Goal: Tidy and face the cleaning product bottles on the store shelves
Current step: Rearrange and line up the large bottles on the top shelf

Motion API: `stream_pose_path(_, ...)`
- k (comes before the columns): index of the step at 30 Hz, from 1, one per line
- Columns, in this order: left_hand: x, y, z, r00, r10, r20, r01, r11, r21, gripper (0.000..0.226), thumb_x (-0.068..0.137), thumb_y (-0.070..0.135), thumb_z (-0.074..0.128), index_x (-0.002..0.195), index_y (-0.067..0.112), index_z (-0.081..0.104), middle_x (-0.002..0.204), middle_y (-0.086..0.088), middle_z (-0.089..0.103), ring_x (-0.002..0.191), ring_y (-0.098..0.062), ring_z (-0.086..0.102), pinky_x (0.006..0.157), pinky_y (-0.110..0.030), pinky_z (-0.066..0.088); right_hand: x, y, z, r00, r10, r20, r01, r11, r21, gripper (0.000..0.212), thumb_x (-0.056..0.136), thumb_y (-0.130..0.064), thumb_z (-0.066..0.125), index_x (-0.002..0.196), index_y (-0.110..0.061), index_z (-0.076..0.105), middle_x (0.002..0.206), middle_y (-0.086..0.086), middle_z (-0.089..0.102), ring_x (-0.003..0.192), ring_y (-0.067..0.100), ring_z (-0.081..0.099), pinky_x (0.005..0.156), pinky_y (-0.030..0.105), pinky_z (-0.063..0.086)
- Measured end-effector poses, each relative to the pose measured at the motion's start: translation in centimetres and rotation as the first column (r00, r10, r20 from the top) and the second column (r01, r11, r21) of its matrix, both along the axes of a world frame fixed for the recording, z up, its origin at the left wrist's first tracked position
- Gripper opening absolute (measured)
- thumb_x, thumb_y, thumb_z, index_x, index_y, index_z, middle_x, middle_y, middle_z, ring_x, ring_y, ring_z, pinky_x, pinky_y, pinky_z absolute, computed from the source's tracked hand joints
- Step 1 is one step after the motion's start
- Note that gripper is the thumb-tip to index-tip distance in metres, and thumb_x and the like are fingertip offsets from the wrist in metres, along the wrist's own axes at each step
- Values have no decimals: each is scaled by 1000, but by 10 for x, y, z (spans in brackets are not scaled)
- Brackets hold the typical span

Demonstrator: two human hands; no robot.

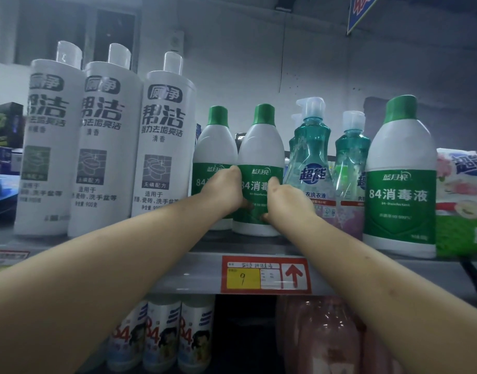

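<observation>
Both hands wrapped around one green-capped disinfectant bottle (260, 168) on the upper shelf (259, 248), left hand (223, 194) curled on its left flank, right hand (284, 202) on its right, fingers of each bent over the green label band. Grip closed on that bottle alone, low on the body where the wall runs straight. Standing upright near the shelf's front edge, touching a twin bottle (214, 157) on its left and crowding a teal pump bottle (310, 163) on its right. Likely a full, rigid plastic container: moderately heavy, smooth and a little slick at the label, bottom-weighted, unlikely to dent under firm pressure. Best held at the label band, not the narrow neck or cap, for turning the face forward without tipping neighbours. Three tall white toilet-cleaner bottles (102, 147) ranked to the left; a larger disinfectant bottle (400, 182) further right. Red-framed price tag (267, 275) below.
</observation>
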State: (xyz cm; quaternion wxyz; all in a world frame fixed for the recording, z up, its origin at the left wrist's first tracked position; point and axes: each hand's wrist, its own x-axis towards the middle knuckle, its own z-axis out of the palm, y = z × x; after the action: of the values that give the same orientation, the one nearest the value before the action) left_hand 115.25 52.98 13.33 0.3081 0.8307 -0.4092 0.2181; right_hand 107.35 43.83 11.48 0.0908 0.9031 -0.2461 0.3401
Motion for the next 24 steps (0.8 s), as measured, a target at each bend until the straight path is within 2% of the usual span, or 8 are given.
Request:
stream_pose_path(7,4,-9,-3,996,42,84,-44,999,17,36,78,18,70,102,2,48,109,-17,59,99,-33,59,71,-33,41,9,0,4,1000,-1,-24,2,999,37,37,86,-8,59,116,-3,38,111,16,59,102,35,58,66,35,39)
stream_pose_path(16,8,-11,-7,999,44,18,-45,999,30,52,72,26,76,95,8,33,106,-18,59,97,-36,59,73,-37,44,9,2,0,999,-3,-41,4,1000,19,36,87,-1,56,120,3,42,117,19,58,108,39,57,69,36,40)
stream_pose_path(21,4,-15,-10,995,85,45,-90,989,118,48,75,23,73,109,2,46,115,-18,59,105,-35,58,73,-33,41,9,7,4,989,-16,-150,21,999,27,29,87,1,54,116,2,54,119,19,57,108,37,56,71,35,38)
stream_pose_path(24,2,-16,-11,993,88,81,-104,973,206,49,68,25,80,103,5,53,108,-14,61,98,-32,61,70,-32,45,10,7,3,980,-15,-199,23,999,40,27,85,4,54,112,2,57,116,18,59,105,36,57,71,36,40)
